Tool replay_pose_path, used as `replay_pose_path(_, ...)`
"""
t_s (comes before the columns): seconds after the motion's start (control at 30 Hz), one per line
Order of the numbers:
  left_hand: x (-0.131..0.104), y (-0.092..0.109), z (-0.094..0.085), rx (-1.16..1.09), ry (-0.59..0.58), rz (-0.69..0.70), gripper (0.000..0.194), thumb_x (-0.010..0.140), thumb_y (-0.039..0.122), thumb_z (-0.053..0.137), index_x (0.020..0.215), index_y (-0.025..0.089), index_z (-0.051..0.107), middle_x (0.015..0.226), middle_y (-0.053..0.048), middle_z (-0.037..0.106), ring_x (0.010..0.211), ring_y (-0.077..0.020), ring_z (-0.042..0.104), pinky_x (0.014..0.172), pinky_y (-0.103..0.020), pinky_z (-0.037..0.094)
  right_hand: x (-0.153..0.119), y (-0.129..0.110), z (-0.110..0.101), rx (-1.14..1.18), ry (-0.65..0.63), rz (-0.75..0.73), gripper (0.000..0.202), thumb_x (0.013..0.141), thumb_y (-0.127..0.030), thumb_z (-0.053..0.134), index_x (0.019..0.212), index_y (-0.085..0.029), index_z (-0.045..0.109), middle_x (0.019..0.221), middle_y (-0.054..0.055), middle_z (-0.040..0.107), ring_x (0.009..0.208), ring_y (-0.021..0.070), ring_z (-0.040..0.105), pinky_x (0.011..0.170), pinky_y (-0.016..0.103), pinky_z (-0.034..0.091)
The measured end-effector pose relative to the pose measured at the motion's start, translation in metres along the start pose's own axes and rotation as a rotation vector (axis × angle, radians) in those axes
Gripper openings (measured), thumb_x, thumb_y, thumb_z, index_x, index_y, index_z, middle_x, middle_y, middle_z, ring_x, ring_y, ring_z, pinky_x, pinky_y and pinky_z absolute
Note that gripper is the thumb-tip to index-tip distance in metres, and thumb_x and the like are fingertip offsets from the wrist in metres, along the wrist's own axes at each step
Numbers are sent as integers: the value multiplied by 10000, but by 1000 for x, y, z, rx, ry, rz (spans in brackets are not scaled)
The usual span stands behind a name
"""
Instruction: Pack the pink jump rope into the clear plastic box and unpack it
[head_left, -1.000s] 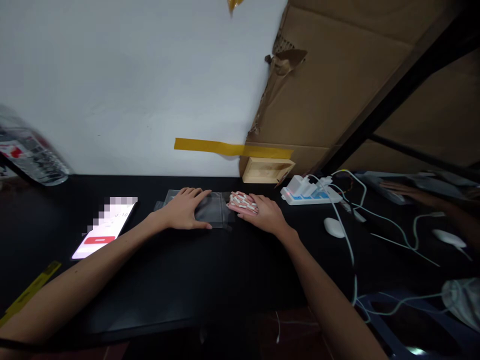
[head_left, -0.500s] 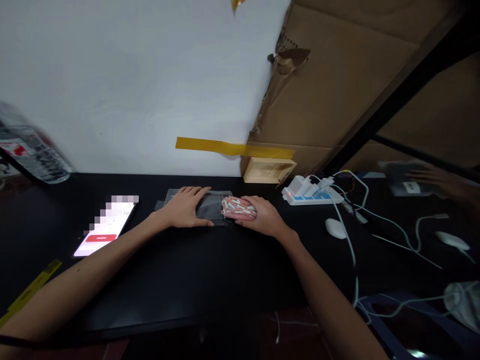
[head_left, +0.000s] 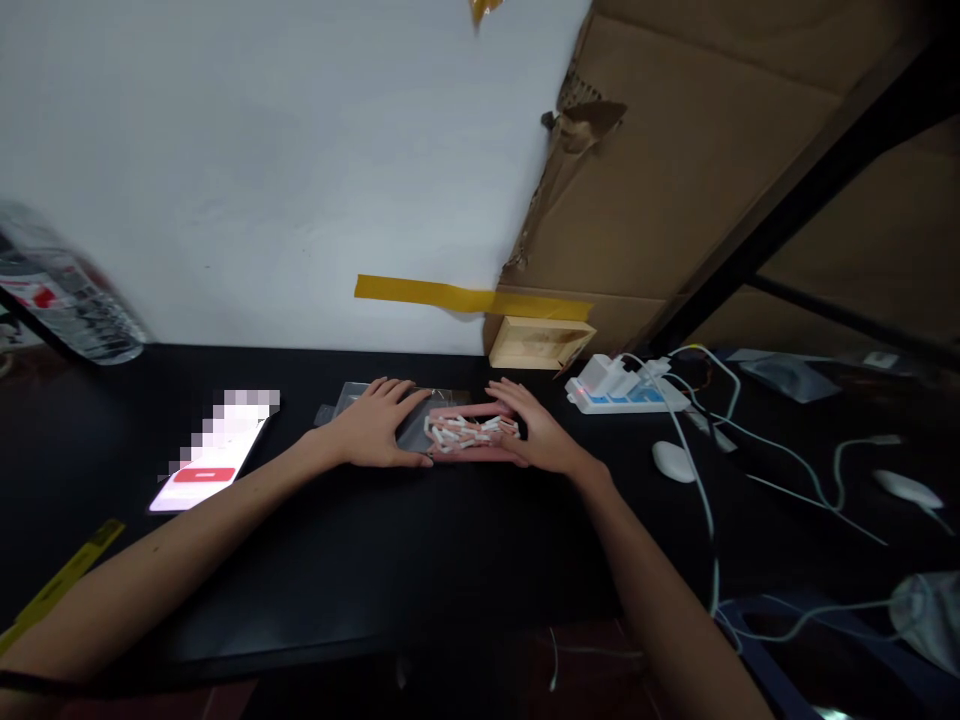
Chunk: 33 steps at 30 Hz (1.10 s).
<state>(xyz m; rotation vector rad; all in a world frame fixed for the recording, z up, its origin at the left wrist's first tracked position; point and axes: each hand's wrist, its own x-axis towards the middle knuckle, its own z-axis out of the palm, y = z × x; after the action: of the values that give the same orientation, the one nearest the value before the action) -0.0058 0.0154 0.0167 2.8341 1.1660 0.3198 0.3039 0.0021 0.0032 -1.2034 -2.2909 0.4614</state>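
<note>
My left hand (head_left: 377, 424) lies across a clear plastic box (head_left: 414, 432) on the black table. Its fingers reach over the far side and the thumb stays at the near side. With my right hand (head_left: 545, 432) I grip the right end of a small pink box (head_left: 470, 456), fingers behind and thumb in front. Many small white and pink pieces (head_left: 471, 432) fill the pink box. Its left end overlaps the right part of the clear box, partly covering it. Whether the pink box sits inside the clear one, I cannot tell.
A lit phone (head_left: 214, 455) lies left, near a water bottle (head_left: 82, 310). A wooden frame (head_left: 536, 345) leans at the back beside a white power strip (head_left: 630, 395). Cables and a white mouse (head_left: 673, 462) are at the right, with a plastic bag (head_left: 787, 378) beyond.
My right hand has shifted the pink box slightly left and nearer, and more of its inside shows. My left hand stays almost in place. Another person's hand at the far right has left the view.
</note>
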Motion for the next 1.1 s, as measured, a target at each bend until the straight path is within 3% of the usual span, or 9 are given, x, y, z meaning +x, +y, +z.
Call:
replay_pose_path(0.07, 0, -1, 1, 0, -5, -13, 1069, 727, 878, 528, 1538, 208, 337, 1535, -165, 413, 1420, -416, 341, 1167, -567, 204, -4, 8, -13, 20, -57, 75, 819, 805, -522, 731, 1515, -280, 404, 1626, 104, 317, 1529, 352, 168, 1201, 622, 212)
replay_pose_path(0.17, -2, -3, 2, 4, -33, -57, 1093, 727, 889, 509, 1556, 206, 307, 1578, -171, 354, 1467, -424, 256, 1181, -590, 147, -10, 19, -22, 50, -218, 179, 1017, 706, -554, 811, 1558, -301, 317, 1643, 107, 273, 1525, 373, 163, 1200, 627, 209)
replay_pose_path(0.27, -4, -5, 3, 28, -67, -101, 1106, 757, 894, 456, 1574, 172, 264, 1609, -203, 268, 1492, -424, 185, 1182, -604, 110, -9, 21, -11, 31, -274, 203, 962, 804, -651, 683, 1581, -274, 259, 1651, 120, 239, 1530, 362, 131, 1217, 622, 149)
replay_pose_path(0.33, -5, -5, 5, 48, -69, -108, 1102, 781, 891, 417, 1578, 148, 247, 1616, -221, 227, 1497, -425, 160, 1179, -608, 100, -5, 17, 4, 2, -231, 167, 902, 884, -683, 549, 1596, -249, 208, 1661, 132, 188, 1534, 347, 107, 1225, 619, 92)
replay_pose_path(0.47, -5, -6, 10, 67, -35, -92, 1063, 799, 889, 375, 1580, 181, 238, 1623, -191, 231, 1499, -418, 162, 1178, -596, 111, 4, 0, 39, -26, -90, 125, 776, 985, -664, 303, 1605, -217, 165, 1655, 136, 220, 1536, 299, 153, 1239, 572, 124)
replay_pose_path(0.6, -4, -7, 10, 68, -33, -66, 1041, 815, 873, 385, 1584, 190, 222, 1625, -189, 223, 1500, -414, 162, 1177, -598, 113, 7, -11, 47, -1, -86, 127, 762, 1006, -641, 160, 1607, -171, 155, 1657, 142, 210, 1537, 290, 153, 1248, 544, 118)
replay_pose_path(0.73, -5, -7, 2, 94, -96, -74, 1093, 807, 880, 386, 1588, 139, 203, 1628, -224, 161, 1505, -424, 118, 1178, -609, 98, 3, -2, 19, 46, -268, 216, 848, 936, -716, 388, 1608, -259, 146, 1673, 90, 161, 1545, 315, 39, 1240, 569, 97)
replay_pose_path(0.9, -9, -5, -4, 153, -166, -113, 1170, 759, 889, 447, 1595, 119, 167, 1626, -249, 126, 1501, -449, 77, 1164, -638, 97, -4, 18, -13, 38, -307, 297, 1037, 746, -717, 697, 1585, -344, 215, 1673, 63, 166, 1538, 364, 10, 1218, 628, 108)
replay_pose_path(1.1, -8, 1, 5, 185, -117, -104, 1042, 838, 810, 415, 1586, 122, 185, 1620, -252, 170, 1497, -437, 142, 1161, -642, 110, 2, 8, 1, 32, -266, 194, 972, 773, -697, 687, 1573, -352, 255, 1649, 55, 252, 1538, 355, 52, 1219, 644, 79)
